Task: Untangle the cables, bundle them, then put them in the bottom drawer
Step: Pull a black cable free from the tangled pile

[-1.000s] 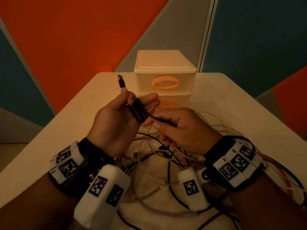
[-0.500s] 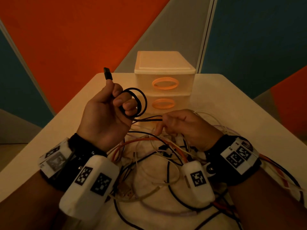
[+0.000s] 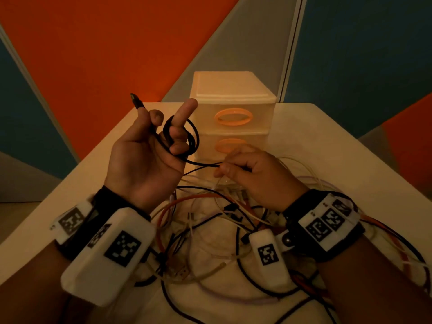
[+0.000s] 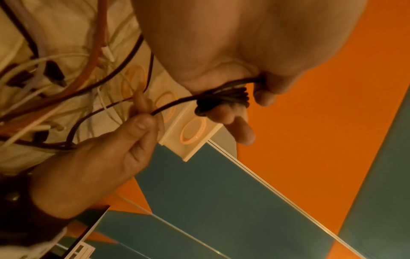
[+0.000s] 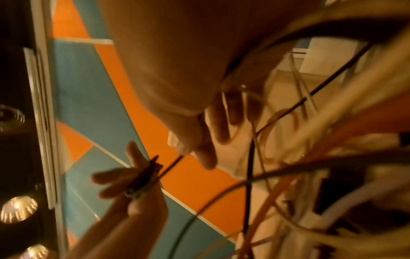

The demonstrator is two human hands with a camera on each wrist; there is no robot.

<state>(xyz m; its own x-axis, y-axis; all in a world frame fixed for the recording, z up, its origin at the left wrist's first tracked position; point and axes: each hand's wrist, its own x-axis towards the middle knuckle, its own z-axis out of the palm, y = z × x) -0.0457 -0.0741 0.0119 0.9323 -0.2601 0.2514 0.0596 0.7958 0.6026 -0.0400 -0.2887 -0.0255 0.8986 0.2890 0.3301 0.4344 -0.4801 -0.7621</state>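
Note:
My left hand (image 3: 163,136) is raised palm-up above the table, and a black cable (image 3: 191,141) is coiled in loops round its curled fingers. The index finger points straight up and the cable's plug (image 3: 135,100) sticks out past the thumb. The coil (image 4: 221,99) shows wrapped tight in the left wrist view. My right hand (image 3: 243,169) pinches the same cable's running length just right of the coil. Under both hands lies a tangle of black, white and orange cables (image 3: 210,230). The drawer unit (image 3: 233,99) stands behind; my right hand hides its lowest drawer.
The white table (image 3: 339,148) has bare surface on the left and far right. Loose cables (image 3: 402,249) trail off toward the right edge beside my right wrist. Two orange drawer handles (image 3: 233,116) face me. Coloured wall panels stand close behind the table.
My left hand has rolled palm-up and straightened its index finger, with more black loops gathered round the fingers. My right hand stays low, pinching the cable.

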